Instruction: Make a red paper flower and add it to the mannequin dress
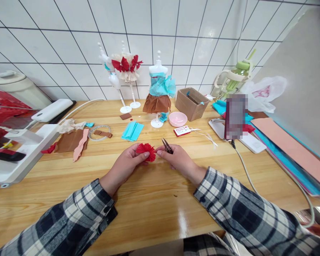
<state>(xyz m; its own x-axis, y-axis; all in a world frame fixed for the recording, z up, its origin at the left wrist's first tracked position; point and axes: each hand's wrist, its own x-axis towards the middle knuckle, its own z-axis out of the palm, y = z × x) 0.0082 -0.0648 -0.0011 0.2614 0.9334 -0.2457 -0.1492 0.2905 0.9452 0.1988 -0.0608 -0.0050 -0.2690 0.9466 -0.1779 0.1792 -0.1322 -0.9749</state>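
Note:
My left hand (130, 160) pinches a red crepe paper flower (146, 152), its pleated petals fanned out above the table. Close by on the right, my right hand (178, 160) is closed around small dark thread snips (167, 145), whose blades point up and away. The right thumb and forefinger reach to the flower's right edge; whether they grip it I cannot tell. Beyond the hands lies a folded piece of turquoise crepe paper (132, 131). Behind it a mini dress form (158, 85) wears a turquoise top and a brown skirt.
Two more dress forms stand by the tiled wall, one with red bows (121, 64). A pink bowl (178, 119), a cardboard box (192, 104) and a small red-and-white box (181, 131) sit ahead. Phone (234, 117) and cable are at right, power strip (40, 145) and paper scraps at left.

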